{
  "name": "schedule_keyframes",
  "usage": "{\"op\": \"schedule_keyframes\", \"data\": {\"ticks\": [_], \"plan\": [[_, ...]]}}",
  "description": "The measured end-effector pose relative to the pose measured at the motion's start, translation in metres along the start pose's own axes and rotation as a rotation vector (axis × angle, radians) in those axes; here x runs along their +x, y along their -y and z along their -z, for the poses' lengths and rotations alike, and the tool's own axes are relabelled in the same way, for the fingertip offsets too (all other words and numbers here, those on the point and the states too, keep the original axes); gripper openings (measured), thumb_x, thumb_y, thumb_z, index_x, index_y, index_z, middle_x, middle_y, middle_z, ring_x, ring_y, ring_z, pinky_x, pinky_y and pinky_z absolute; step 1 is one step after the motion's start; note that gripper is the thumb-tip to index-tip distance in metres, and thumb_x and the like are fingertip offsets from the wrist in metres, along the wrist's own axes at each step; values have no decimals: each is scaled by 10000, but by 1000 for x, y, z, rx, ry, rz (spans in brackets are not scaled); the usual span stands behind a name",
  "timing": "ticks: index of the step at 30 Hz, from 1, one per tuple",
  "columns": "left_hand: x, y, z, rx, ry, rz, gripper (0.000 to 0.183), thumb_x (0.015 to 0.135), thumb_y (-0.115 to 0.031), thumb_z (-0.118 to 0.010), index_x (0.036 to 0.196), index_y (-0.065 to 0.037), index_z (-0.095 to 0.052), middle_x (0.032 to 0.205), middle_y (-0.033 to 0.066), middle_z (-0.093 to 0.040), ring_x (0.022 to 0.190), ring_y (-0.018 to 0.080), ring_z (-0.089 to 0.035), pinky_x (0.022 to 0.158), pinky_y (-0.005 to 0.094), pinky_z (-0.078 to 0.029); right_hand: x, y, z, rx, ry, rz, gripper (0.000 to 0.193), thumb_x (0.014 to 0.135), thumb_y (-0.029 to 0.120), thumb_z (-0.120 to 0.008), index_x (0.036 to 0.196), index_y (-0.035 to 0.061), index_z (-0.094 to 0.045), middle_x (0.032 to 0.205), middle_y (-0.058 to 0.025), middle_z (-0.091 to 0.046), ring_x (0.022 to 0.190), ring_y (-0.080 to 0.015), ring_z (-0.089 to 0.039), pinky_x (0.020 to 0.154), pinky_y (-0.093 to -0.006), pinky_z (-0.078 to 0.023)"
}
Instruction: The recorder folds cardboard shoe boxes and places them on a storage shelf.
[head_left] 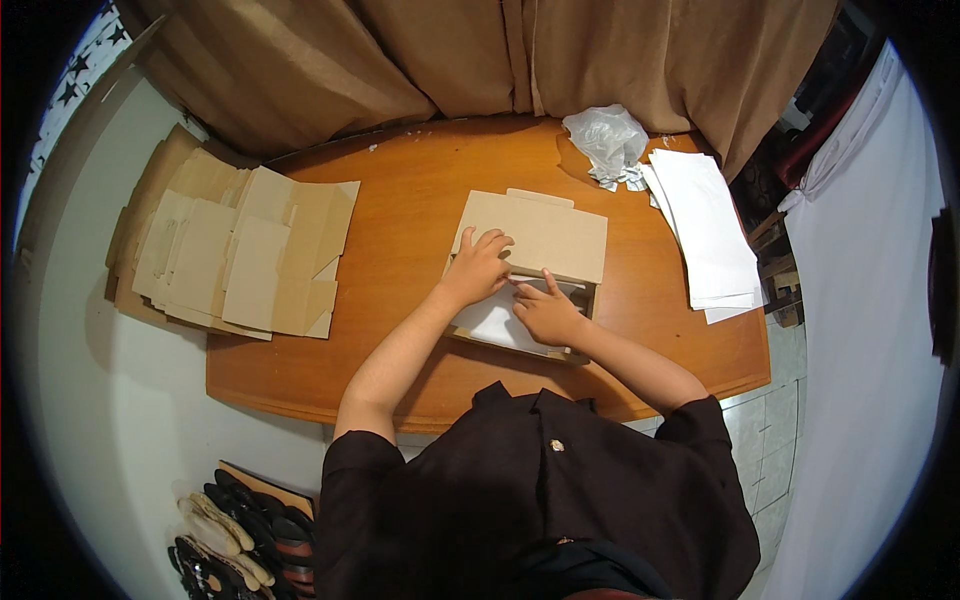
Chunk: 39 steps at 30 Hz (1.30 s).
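An open brown cardboard box (pixel 593 298) sits near the middle of the wooden table, its lid (pixel 545 235) tipped back toward the far side. White paper (pixel 497 322) lies inside it. My left hand (pixel 480 268) is over the lid's near edge on the left, fingers bent and spread apart. Just to its right, my right hand (pixel 550 314) hovers over the box opening, thumb and forefinger apart. The fingertips of both hands nearly meet above the paper; whether anything small is between them is too fine to make out.
Flattened cardboard boxes (pixel 255 250) are piled on the left of the table (pixel 400 180). At the back right lie a crumpled clear plastic bag (pixel 608 138) and a stack of white paper sheets (pixel 708 235). Several shoes (pixel 240 530) are at the lower left, beyond the table.
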<state>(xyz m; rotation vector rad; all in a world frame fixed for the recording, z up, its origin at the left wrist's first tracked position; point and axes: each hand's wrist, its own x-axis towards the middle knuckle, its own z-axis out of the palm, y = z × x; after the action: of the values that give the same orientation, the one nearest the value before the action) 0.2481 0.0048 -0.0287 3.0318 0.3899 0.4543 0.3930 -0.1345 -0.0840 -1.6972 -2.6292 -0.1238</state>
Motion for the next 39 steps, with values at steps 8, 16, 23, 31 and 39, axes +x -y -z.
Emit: {"op": "schedule_keyframes", "data": {"ticks": [8, 16, 23, 31, 39], "plan": [[-28, -4, 4, 16, 275, -103, 80, 645, -238, -752, 704, -202, -711, 1246, 42, -483, 1254, 242, -351, 1000, 566, -237, -29, -1, 96, 617, -291, -360, 140, 877, 221, -525, 893, 108, -605, 975, -18, -623, 1143, -201, -490, 978, -649, -103], [-31, 10, 28, -189, 259, 95, 183, 685, -333, -735, 821, -211, -734, 1295, 67, -473, 1273, 269, -336, 1018, 580, -146, -7, 7, 50, 696, -136, -580, 186, 863, 250, -553, 947, 116, -651, 1076, -23, -591, 1145, -206, -461, 972, -637, -141], [-69, -7, 52, -260, -16, 272, 285, 732, -341, -704, 980, -202, -683, 1239, 61, -499, 1234, 244, -377, 1003, 570, -156, 7, 3, 47, 536, -480, -841, 400, 836, 267, -544, 1214, 137, -509, 1303, -113, -427, 1254, -278, -339, 990, -624, -140], [-125, -32, 20, -270, -152, 324, 385, 634, -381, -784, 901, -144, -639, 1095, 19, -565, 1079, 213, -487, 950, 473, -205, -23, -72, -12, 892, -742, -1292, 719, 831, 291, -570, 1412, 62, -211, 1288, -185, -437, 1198, -294, -408, 1010, -514, -224], [-128, -55, -15, -246, -299, 431, 87, 761, -234, -696, 764, -158, -653, 836, -26, -645, 873, 154, -584, 919, 485, -207, -33, -57, 41, 1382, -947, -1081, 669, 858, 178, -563, 1389, -16, -205, 1161, -185, -522, 1105, -234, -495, 931, -307, -377]]}}
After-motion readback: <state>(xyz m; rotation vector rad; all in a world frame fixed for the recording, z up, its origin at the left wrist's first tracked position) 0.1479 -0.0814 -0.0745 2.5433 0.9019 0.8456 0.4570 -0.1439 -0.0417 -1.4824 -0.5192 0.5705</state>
